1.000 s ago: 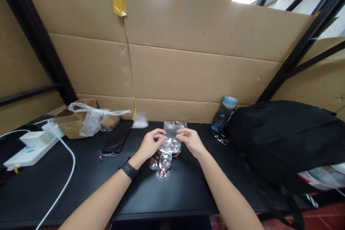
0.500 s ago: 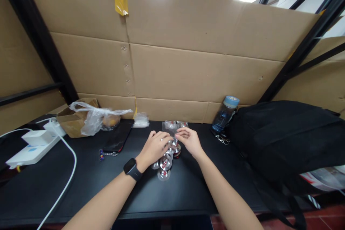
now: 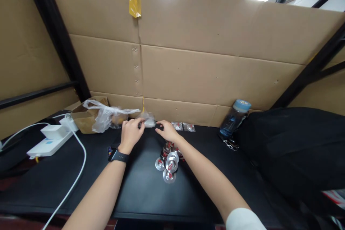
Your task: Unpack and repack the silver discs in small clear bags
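My left hand (image 3: pixel 131 133), with a dark watch on its wrist, is at the back of the table. Its thumb and fingertips close on the edge of a clear plastic bag at the small stack of clear bags (image 3: pixel 150 121). Just right of the stack is my right hand (image 3: pixel 167 131), its thumb and fingers apart with nothing between them. A pile of silvery round discs with red parts (image 3: pixel 171 164) lies below my right hand, partly covered by the forearm. Two bagged discs (image 3: pixel 189 127) lie side by side near the cardboard wall.
A white power strip (image 3: pixel 50 146) with a cable, a cardboard box (image 3: pixel 83 119) and a tied plastic bag (image 3: pixel 104 116) are on the left. A blue-capped bottle (image 3: pixel 234 118), keys (image 3: pixel 230 145) and a black backpack (image 3: pixel 293 151) stand right. Cardboard (image 3: pixel 188 72) walls the back.
Both hands have left the disc pile and moved left and back to the stack of clear bags. Two bagged discs now show uncovered by the wall. The view has shifted slightly.
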### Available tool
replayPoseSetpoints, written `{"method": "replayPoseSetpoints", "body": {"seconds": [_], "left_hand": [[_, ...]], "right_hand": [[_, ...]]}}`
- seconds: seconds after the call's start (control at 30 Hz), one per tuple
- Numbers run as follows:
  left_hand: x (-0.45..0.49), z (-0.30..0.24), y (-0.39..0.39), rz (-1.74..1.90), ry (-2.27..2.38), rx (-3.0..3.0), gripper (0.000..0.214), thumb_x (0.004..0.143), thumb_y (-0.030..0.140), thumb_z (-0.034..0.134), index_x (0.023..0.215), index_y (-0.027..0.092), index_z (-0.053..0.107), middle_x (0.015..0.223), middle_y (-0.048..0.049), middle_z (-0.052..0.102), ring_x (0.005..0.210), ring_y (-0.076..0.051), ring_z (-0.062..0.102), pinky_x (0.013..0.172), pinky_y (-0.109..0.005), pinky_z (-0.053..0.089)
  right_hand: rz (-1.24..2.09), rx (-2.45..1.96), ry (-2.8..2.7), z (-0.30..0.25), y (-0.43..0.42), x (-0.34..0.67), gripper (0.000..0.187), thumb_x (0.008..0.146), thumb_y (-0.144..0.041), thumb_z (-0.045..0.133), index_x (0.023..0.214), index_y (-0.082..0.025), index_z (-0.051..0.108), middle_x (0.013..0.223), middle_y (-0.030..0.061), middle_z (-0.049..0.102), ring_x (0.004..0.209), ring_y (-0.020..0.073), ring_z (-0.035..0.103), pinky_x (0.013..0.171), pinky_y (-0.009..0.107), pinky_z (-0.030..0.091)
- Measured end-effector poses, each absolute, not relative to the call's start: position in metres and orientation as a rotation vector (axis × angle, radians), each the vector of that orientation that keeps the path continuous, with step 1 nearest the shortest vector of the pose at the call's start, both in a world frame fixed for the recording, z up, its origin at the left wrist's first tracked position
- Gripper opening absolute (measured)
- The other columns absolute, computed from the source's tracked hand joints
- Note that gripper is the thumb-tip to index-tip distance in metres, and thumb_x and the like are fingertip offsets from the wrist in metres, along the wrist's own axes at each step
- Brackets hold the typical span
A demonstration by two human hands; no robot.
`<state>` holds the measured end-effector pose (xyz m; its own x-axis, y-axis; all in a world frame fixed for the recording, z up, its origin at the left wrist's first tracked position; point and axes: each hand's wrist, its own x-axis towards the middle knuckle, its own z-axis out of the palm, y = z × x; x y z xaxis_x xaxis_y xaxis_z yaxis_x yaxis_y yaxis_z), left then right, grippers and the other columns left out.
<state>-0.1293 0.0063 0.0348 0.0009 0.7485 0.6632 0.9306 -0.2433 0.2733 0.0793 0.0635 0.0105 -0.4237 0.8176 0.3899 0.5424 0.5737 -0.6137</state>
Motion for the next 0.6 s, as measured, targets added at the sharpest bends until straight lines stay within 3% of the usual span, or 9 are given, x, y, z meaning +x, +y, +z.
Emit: {"method": "replayPoseSetpoints", "body": {"seconds": [0.33,0.6], "left_hand": [[-0.132,0.032,0.01,-1.002,-1.854,-1.989,0.024,0.091,0.026,0.05,0.1,0.023,0.072,0.093,-0.0062,0.077,0.09,-0.025,0.067,0.082,-0.038,0.034],[-0.133,0.026,0.014,-0.874,-1.813,-2.129,0.028,0.093,0.026,0.047,0.106,0.023,0.071,0.097,-0.0078,0.077,0.093,-0.026,0.066,0.08,-0.039,0.036]], "right_hand": [[0.298,-1.136,-2.347,0.0,0.092,0.039,0.037,0.086,-0.021,0.069,0.121,-0.012,0.066,0.107,0.0135,0.065,0.104,0.0247,0.061,0.098,0.037,0.046],[0.302,-1.109,-2.476,0.001,0.095,0.038,0.016,0.082,-0.018,0.071,0.098,-0.017,0.074,0.13,0.012,0.06,0.12,0.0274,0.057,0.104,0.039,0.043]]}}
